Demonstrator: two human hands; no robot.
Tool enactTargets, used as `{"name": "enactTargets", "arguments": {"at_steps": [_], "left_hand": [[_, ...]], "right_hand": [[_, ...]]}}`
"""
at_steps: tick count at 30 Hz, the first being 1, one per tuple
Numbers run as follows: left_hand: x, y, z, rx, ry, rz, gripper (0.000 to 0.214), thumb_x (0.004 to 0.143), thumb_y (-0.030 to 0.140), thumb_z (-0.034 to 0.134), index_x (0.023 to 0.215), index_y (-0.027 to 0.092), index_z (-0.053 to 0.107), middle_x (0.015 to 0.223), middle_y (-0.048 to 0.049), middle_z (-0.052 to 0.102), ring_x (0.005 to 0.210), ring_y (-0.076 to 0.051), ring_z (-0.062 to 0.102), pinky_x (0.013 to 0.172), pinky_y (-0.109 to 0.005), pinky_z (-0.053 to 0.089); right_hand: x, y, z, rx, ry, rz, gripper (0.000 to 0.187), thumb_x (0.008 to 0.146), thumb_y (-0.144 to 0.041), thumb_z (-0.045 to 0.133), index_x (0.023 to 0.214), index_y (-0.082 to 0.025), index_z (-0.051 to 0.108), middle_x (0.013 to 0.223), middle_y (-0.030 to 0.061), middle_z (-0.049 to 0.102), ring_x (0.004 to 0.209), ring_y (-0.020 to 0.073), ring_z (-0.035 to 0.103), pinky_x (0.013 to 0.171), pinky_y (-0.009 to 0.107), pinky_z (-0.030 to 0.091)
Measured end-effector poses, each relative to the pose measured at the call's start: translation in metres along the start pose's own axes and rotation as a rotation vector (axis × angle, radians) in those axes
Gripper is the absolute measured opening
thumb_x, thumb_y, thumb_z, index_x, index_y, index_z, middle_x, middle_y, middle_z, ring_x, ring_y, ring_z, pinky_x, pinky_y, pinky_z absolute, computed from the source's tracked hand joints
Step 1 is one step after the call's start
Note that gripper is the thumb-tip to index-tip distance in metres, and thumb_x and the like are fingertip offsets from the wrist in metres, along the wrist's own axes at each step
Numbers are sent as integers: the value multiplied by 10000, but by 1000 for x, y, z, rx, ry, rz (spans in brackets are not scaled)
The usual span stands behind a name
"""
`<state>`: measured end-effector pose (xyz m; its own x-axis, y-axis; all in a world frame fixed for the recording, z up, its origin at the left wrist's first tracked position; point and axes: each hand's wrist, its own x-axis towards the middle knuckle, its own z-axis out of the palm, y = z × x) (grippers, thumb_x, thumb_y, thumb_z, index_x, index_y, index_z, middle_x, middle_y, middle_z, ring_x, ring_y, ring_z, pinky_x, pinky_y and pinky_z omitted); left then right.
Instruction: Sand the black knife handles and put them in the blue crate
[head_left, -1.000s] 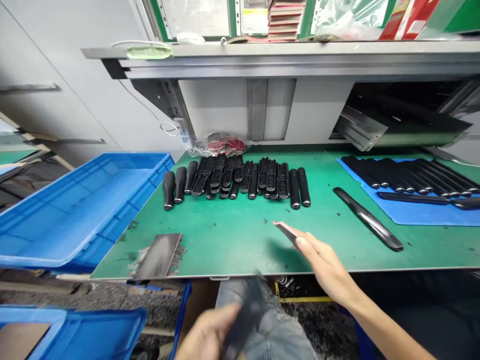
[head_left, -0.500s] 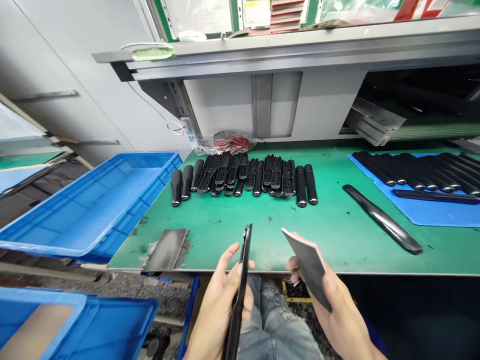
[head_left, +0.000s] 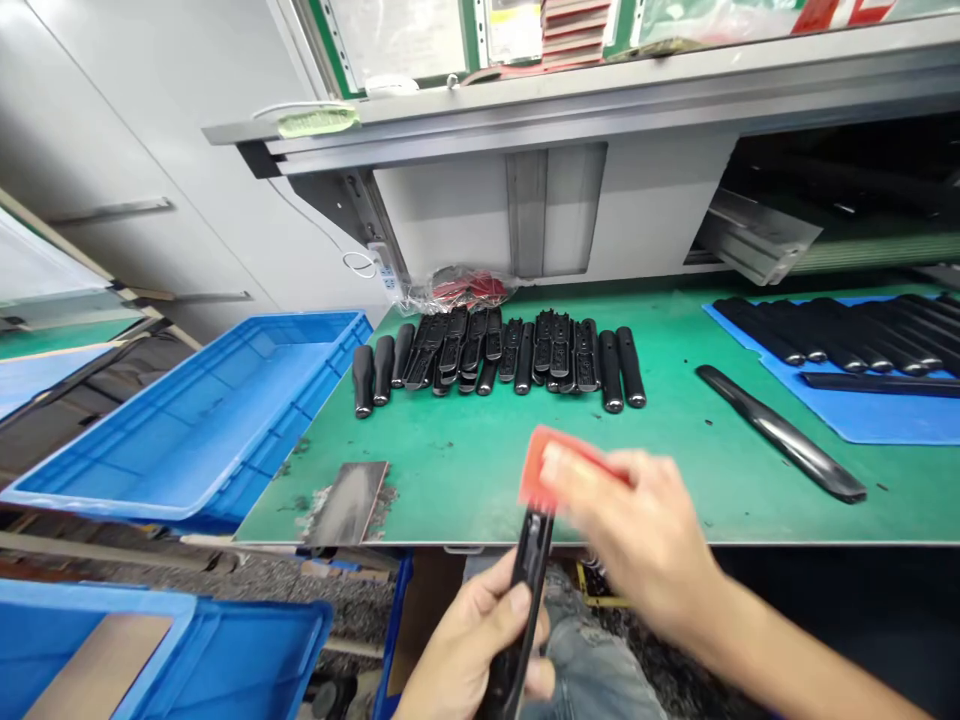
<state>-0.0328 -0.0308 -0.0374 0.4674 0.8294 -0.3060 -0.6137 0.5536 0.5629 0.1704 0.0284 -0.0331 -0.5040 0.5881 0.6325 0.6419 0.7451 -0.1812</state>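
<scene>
My left hand (head_left: 471, 650) is closed around a long black plastic part (head_left: 525, 590), holding it upright below the front edge of the green mat (head_left: 465, 460). My right hand (head_left: 637, 540), blurred by motion, grips a flat red-backed pad (head_left: 541, 462) and presses it against the top end of that black part. A row of black handle-shaped parts (head_left: 499, 355) lies on the mat behind the hands. One long black strip (head_left: 780, 432) lies alone to the right.
A blue sheet (head_left: 862, 415) at the right carries several long black strips (head_left: 840, 330). A blue crate (head_left: 187, 420) stands at the left, another (head_left: 247, 640) lower left. A worn dark sheet (head_left: 349, 490) lies on the mat's front left. A plastic bag with red pieces (head_left: 457, 288) sits at the back.
My right hand has turned the pad over, red side up, and brought it left onto the top of the black part. My left hand has shifted the part slightly right.
</scene>
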Motion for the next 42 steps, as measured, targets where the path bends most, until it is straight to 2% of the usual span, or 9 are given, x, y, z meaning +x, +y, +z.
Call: {"name": "enactTargets", "arguments": {"at_steps": [2,5,8,12,20,27,33,38,42], "left_hand": [[-10,6,-1,-15,-15,7,249,869,348,766,1048,176,743,597,20,511,461,-66,470,494,-194,413],[-15,19,-5,-35,41,74,232,896,332,733,1115,255,720,674,25,559,459,-65,516,467,-178,426],[-9,30,-6,-87,132,166,395,974,455,593,1335,294,600,833,17,614,431,-48,528,414,-165,417],[3,41,7,-369,72,328,526,1039,467,434,1432,119,456,759,46,526,386,-23,432,353,-141,336],[38,61,39,-721,331,484,254,1028,221,368,784,180,425,589,93,353,408,-14,378,411,-123,330],[49,54,45,-721,449,586,242,964,175,412,736,210,338,554,112,340,348,-3,327,359,-133,270],[49,55,48,-727,490,617,246,956,173,409,728,214,326,547,110,339,349,-3,325,362,-129,276],[48,54,51,-702,518,626,260,952,163,433,722,215,324,540,112,333,346,-6,323,357,-135,280],[44,54,55,-751,486,578,276,983,193,417,724,215,325,532,112,333,338,0,318,344,-118,279]], "right_hand": [[6,22,-12,-30,-234,198,372,1119,-312,349,1369,-305,625,1424,-22,563,914,316,532,728,493,406],[-2,29,-23,404,-336,463,357,1119,-430,372,1421,-425,562,1508,-74,465,1151,320,476,1004,572,317],[-17,9,-21,1062,-53,801,447,1105,-575,329,1405,-382,598,1481,-36,477,1171,245,470,1100,400,319],[-25,-18,-6,1791,253,1111,410,1036,-458,602,1399,-267,614,1382,91,546,885,186,515,754,261,516],[-30,-28,16,2300,487,1437,517,748,-50,895,1215,-137,689,1029,61,644,826,133,608,737,199,593],[-22,-53,13,2089,409,1263,198,902,-304,833,1027,-172,753,815,32,690,559,128,640,498,171,593],[-29,-73,4,1844,311,1249,688,937,-338,796,1481,-509,410,846,-12,677,316,95,515,291,152,423],[-42,-84,5,1559,346,1108,134,880,-477,842,952,-377,791,767,23,684,366,135,532,298,232,454],[-34,-76,7,1695,113,772,146,987,-484,722,1110,-421,769,701,10,700,434,167,589,414,284,534]]}}
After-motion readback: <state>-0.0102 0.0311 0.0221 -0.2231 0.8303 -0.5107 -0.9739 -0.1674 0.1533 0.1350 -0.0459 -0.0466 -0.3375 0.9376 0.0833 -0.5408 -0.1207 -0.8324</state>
